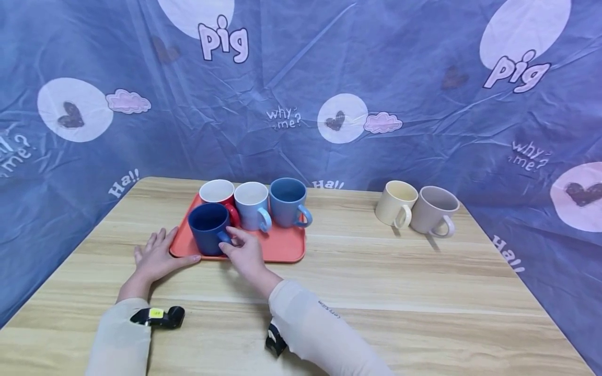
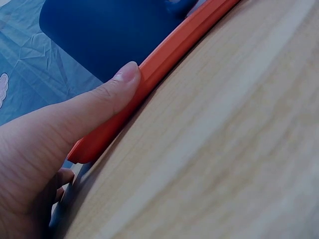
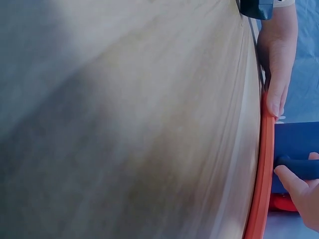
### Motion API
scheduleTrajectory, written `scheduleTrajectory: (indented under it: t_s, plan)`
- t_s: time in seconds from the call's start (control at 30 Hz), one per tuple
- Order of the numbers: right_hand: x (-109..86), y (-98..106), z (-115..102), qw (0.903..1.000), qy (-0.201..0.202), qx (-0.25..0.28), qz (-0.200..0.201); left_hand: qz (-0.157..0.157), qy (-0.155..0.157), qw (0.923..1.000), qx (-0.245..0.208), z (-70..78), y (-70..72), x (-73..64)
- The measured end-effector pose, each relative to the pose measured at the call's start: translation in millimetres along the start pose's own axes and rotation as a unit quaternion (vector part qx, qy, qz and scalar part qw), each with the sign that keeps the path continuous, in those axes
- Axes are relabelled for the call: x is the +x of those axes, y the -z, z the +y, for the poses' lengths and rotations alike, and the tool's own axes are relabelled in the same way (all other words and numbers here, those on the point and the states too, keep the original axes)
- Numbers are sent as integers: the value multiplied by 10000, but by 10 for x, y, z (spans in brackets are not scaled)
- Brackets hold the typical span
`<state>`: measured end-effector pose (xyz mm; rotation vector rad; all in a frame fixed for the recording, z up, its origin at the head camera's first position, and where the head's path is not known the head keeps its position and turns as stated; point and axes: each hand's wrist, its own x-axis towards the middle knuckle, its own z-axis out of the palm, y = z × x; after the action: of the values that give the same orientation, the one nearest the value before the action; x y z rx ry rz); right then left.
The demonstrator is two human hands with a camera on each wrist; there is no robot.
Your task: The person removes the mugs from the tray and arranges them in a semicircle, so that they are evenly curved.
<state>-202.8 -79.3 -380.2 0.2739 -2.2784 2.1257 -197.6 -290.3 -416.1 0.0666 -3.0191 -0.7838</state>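
Note:
A dark blue mug [image 1: 209, 230] stands at the front left of the orange-red tray [image 1: 282, 252]. My right hand [image 1: 246, 256] pinches its handle [image 3: 299, 168] between thumb and fingers. Around the tray's front left corner lies my left hand [image 1: 160, 259], its thumb [image 2: 107, 94] straight against the front rim and its fingers spread along the left side. Behind the dark blue mug, the tray bears a red mug [image 1: 230, 201] with a white inside, a light blue mug [image 1: 251, 209] and a medium blue mug [image 1: 287, 206].
A cream mug [image 1: 392, 206] and a grey mug [image 1: 430, 214] stand side by side on the wooden table [image 1: 400, 292], towards the back right. Patterned blue cloth [image 1: 291, 62] hangs behind the table and along its sides.

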Motion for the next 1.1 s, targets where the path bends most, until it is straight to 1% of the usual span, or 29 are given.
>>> scheduleTrajectory:
  t_s: [0.17, 0.4, 0.7, 0.77, 0.93, 1.1]
  plan:
    - [41, 41, 29, 9999, 59, 51, 81, 7, 1, 10000, -41, 2, 3, -1]
    - [83, 108, 19, 9998, -48, 31, 174, 6, 14, 10000, -43, 8, 7, 0]
    - [100, 95, 2, 9992, -137, -101, 365, 20, 45, 10000, -49, 2, 6, 11]
    - [100, 86, 3, 9990, -131, -26, 417, 19, 44, 10000, -58, 3, 4, 9]
    - [96, 71, 21, 9982, -125, 346, 477, 10, 58, 10000, -70, 3, -3, 1]
    - [105, 81, 42, 9975, -96, 551, 422, 21, 16, 10000, -85, -8, -3, -4]
